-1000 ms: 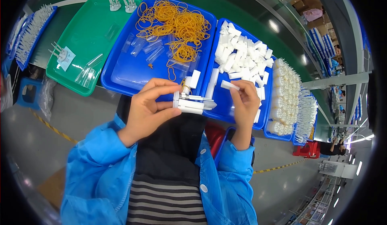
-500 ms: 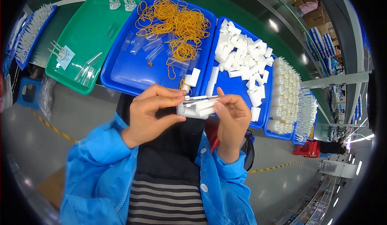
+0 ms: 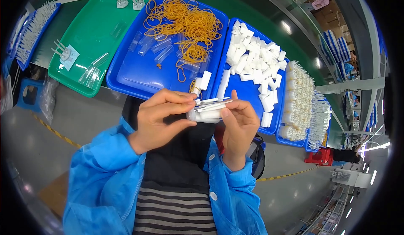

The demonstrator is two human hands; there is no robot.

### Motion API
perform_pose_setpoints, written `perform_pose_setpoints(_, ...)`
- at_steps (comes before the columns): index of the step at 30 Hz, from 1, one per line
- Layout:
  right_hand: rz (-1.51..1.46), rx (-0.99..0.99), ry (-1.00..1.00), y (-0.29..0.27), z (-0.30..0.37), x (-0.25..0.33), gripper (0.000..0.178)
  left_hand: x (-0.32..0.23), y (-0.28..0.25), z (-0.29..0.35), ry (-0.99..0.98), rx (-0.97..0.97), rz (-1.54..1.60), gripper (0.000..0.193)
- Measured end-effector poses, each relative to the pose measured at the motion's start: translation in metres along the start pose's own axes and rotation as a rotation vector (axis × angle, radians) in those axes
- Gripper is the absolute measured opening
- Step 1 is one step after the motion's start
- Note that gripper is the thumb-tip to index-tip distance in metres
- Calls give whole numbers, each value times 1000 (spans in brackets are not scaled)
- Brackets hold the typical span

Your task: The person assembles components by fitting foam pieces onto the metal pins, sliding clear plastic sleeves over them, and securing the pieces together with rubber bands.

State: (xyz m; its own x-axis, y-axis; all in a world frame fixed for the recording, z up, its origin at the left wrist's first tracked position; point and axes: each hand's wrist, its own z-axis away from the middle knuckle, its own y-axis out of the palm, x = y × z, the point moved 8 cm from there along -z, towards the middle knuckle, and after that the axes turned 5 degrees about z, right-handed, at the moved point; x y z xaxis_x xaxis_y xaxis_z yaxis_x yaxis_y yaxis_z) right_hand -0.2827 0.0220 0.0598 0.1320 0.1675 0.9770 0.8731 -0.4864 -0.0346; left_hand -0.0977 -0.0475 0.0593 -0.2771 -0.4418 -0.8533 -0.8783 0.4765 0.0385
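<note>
My left hand [image 3: 162, 116] is closed on one end of a white part with thin rods [image 3: 208, 108], which lies sideways in front of my body. A white block sits under the rods, and a clear piece shows near my left fingertips. My right hand [image 3: 240, 127] pinches the rods' other end between thumb and forefinger. Just beyond my hands is a blue tray [image 3: 139, 81] with a heap of tan rubber bands [image 3: 185, 22], clear plastic tubes [image 3: 162, 49] and a few white blocks [image 3: 205, 80].
To the right, another blue tray [image 3: 248, 89] holds many white foam blocks [image 3: 252, 54]. Past it stand banded bundles [image 3: 294, 104] of white pieces. At left, a green tray [image 3: 78, 28] carries clear tubes and small pronged white parts [image 3: 64, 54]. A blue stool [image 3: 30, 95] stands below.
My right thumb and fingers have shifted slightly left along the white part, and more of the rods' ends shows. My left hand keeps its grip.
</note>
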Motion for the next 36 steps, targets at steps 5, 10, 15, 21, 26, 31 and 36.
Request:
perform_pose_setpoints(5, -75, 49, 37, 7, 1, -4, 13, 0, 2, 0, 4, 9, -12, 40)
perform_pose_setpoints(10, -177, -26, 97, -1, 0, -16, 15, -2, 2, 0, 20, 19, -1, 41)
perform_pose_setpoints(15, -243, 39, 82, 5, 0, -12, 17, -5, 2, 0, 40, 32, -51, 42)
perform_pose_setpoints(21, -139, 244, -96, 15, 1, 9, 23, 0, 1, -2, -15, 47, -49, 44)
perform_pose_setpoints(26, 202, 191, -240, 13, -8, 25, 17, 7, 0, -3, -113, 51, 32, 43)
perform_pose_setpoints(31, 521, 25, -244, -28, -31, 7, 18, 21, -11, -7, -270, -36, 225, 39)
perform_pose_setpoints(36, 845, 238, -21, -18, -38, -23, 22, 38, -15, -2, -389, -70, 366, 36)
